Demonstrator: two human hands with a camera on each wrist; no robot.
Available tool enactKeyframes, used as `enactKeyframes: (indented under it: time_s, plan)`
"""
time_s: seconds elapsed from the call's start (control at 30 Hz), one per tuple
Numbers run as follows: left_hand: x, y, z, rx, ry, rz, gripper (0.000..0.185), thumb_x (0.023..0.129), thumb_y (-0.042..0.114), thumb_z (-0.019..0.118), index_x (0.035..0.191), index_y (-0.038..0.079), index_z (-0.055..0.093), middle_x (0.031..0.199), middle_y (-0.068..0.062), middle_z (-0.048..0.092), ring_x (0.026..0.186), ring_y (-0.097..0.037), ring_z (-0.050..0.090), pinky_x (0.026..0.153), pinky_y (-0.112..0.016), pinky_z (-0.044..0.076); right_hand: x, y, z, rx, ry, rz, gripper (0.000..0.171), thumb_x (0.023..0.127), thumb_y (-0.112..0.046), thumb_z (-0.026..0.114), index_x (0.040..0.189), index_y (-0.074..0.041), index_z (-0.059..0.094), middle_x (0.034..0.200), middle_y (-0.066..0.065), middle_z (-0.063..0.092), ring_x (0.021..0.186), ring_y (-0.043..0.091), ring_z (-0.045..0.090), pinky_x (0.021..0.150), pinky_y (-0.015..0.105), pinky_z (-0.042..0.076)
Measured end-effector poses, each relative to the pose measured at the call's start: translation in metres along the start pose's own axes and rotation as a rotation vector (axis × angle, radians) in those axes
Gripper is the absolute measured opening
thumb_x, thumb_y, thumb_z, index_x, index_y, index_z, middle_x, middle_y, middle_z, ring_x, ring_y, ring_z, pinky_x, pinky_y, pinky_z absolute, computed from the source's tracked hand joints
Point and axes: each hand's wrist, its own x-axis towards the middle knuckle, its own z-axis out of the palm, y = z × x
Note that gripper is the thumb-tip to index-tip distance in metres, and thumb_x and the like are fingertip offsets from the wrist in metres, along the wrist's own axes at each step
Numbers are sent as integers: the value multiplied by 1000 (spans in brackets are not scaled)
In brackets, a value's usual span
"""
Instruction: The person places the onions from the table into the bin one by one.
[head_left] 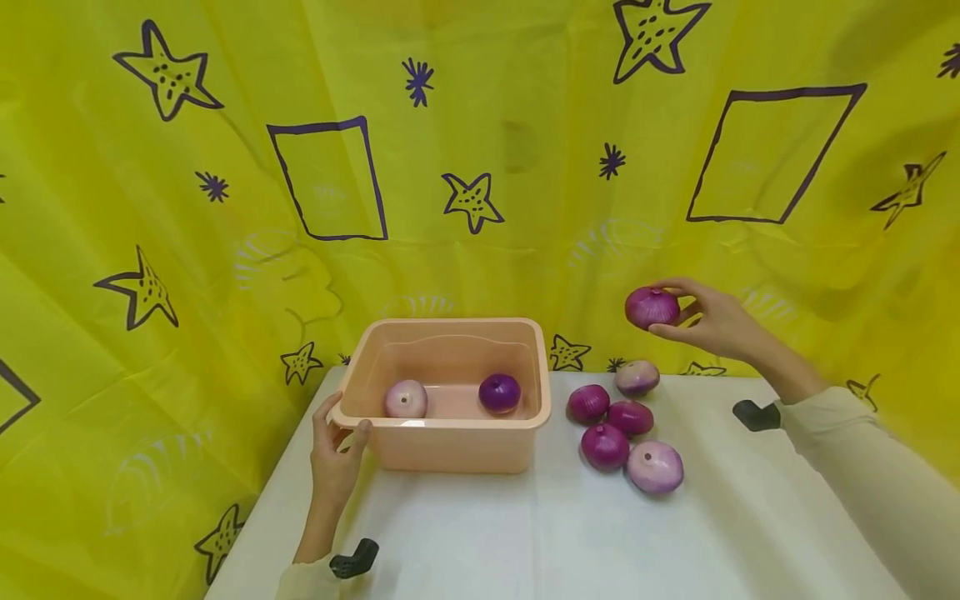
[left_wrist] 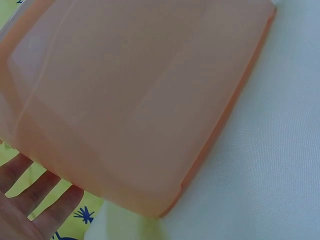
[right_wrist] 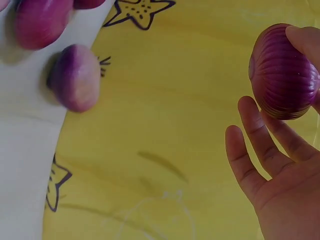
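Observation:
In the head view my right hand (head_left: 708, 321) holds a red onion (head_left: 652, 307) in the air, above and to the right of a peach plastic tub (head_left: 457, 448). The right wrist view shows that onion (right_wrist: 282, 72) pinched between thumb and fingers, two other fingers (right_wrist: 245, 155) standing away from it. My left hand (head_left: 336, 454) grips the tub's front left corner, thumb in front and fingers at the side. Inside the tub lie a pale onion (head_left: 406, 400) at the left and a dark purple onion (head_left: 499, 393) at the right.
Several onions sit in a cluster right of the tub, among them a pale purple one (head_left: 655, 467) in front and another (head_left: 637, 377) at the back. A white cloth (head_left: 480, 533) covers the table. Behind it hangs a yellow curtain (head_left: 525, 275) with drawn stars.

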Motion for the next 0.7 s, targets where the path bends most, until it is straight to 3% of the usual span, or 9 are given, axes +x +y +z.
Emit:
enactKeyframes:
  time_s: [0.13, 0.23, 0.37, 0.7]
  plan:
    - [-3, 17, 0, -1, -2, -14, 65, 100, 9, 66, 155, 12, 32, 156, -19, 44, 124, -36, 55, 83, -9, 50, 16, -14, 10, -15, -17, -47, 64, 86, -24, 84, 142, -12, 55, 127, 17, 63, 94, 31, 70, 72, 22, 56]
    - [-4, 17, 0, -2, -1, -7, 64, 100, 9, 65, 155, 12, 33, 156, -20, 44, 123, -37, 56, 81, -10, 51, 29, -26, 20, -9, -29, -94, 63, 86, -26, 85, 141, -15, 57, 128, 15, 64, 91, 27, 70, 74, 24, 56]
    - [0, 1, 0, -11, -4, 4, 65, 100, 14, 66, 156, 19, 33, 154, -18, 47, 121, -37, 57, 78, -13, 53, 47, -44, 33, -5, -55, -166, 60, 86, -27, 85, 139, -15, 58, 128, 15, 64, 87, 25, 70, 76, 31, 58]
    - [1, 0, -1, -10, 0, 0, 65, 100, 14, 67, 155, 19, 34, 153, -19, 48, 122, -38, 58, 79, -12, 53, 85, -87, 71, 24, -137, -266, 61, 84, -28, 86, 137, -14, 59, 124, 15, 66, 86, 24, 71, 78, 38, 60]
